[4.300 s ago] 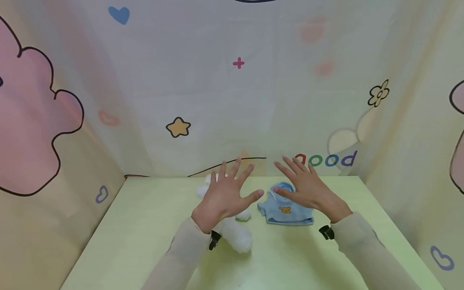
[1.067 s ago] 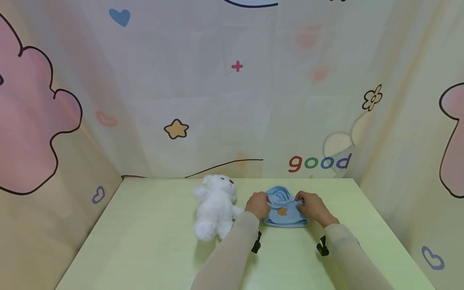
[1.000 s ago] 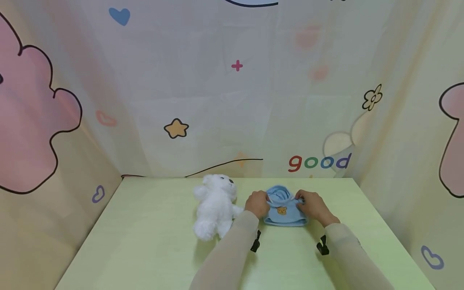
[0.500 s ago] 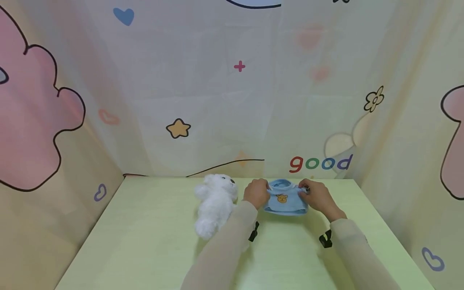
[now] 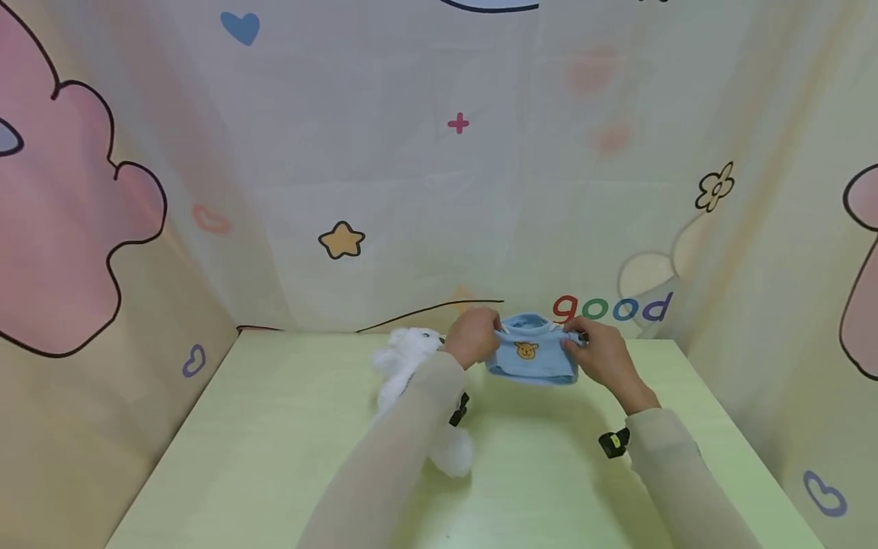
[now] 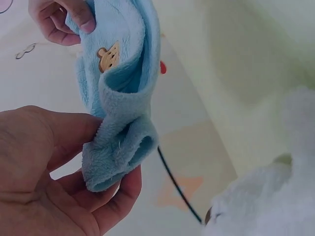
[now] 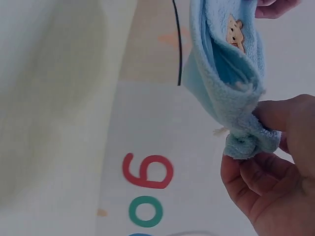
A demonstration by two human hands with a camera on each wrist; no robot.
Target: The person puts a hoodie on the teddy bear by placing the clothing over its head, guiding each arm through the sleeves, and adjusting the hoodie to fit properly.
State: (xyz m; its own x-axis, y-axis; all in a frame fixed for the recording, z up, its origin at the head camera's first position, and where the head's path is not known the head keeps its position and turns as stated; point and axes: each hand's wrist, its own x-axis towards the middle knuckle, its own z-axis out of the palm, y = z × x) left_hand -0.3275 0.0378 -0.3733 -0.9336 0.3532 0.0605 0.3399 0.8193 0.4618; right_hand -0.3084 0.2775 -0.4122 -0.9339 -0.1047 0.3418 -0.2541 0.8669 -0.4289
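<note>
A small light-blue plush hoodie point(image 5: 528, 362) with an orange animal-face patch hangs above the table's far part, its hem opening downward. My left hand point(image 5: 475, 335) pinches it at one sleeve, thumb on one side and fingers on the other; the left wrist view shows that sleeve's cuff point(image 6: 118, 160) between them. At the opposite sleeve, my right hand point(image 5: 604, 357) grips the bunched cloth point(image 7: 248, 140) between thumb and fingers. A white fluffy toy bear point(image 5: 401, 362) lies on the table to the left, partly hidden behind my left forearm.
The pale green table point(image 5: 261, 442) is bounded by a printed fabric curtain point(image 5: 384, 152) at the back and sides. Coloured letters point(image 5: 610, 308) show on the curtain just behind my right hand.
Both hands, open above the table at first, took hold of the hoodie's sides. They have since raised it off the table. My left forearm now covers more of the bear.
</note>
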